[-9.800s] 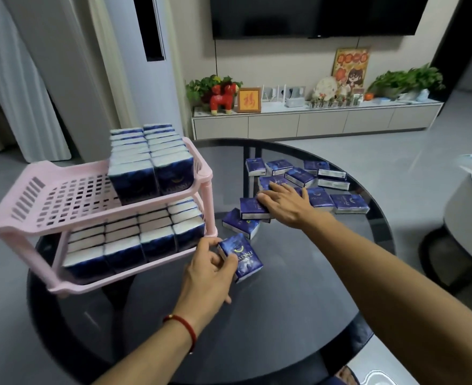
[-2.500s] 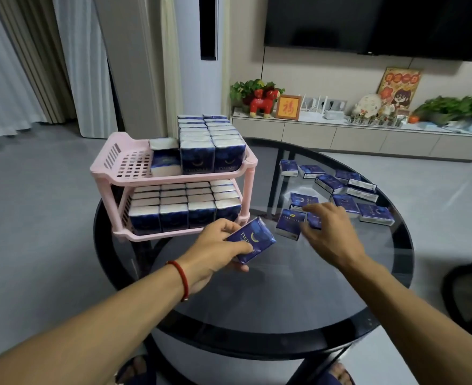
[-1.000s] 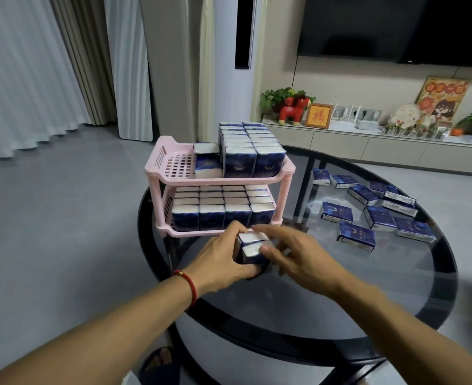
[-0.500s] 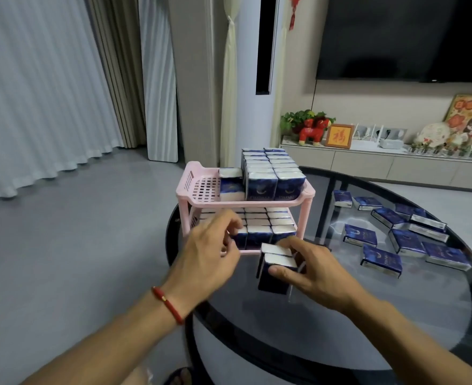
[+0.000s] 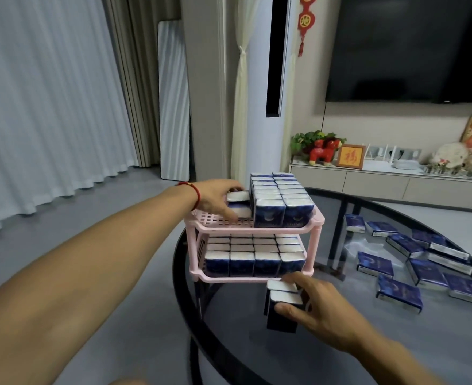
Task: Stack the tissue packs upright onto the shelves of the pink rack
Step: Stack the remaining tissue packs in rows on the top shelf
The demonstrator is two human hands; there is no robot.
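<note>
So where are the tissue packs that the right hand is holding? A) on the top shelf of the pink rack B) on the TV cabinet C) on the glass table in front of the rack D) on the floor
C: the right hand grips two upright tissue packs standing on the glass table, just in front of the pink rack.

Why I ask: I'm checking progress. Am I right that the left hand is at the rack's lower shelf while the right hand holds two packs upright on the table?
Not quite. The head view shows the left hand at the rack's upper shelf, touching a pack there. The right hand does hold two packs upright on the table.
</note>
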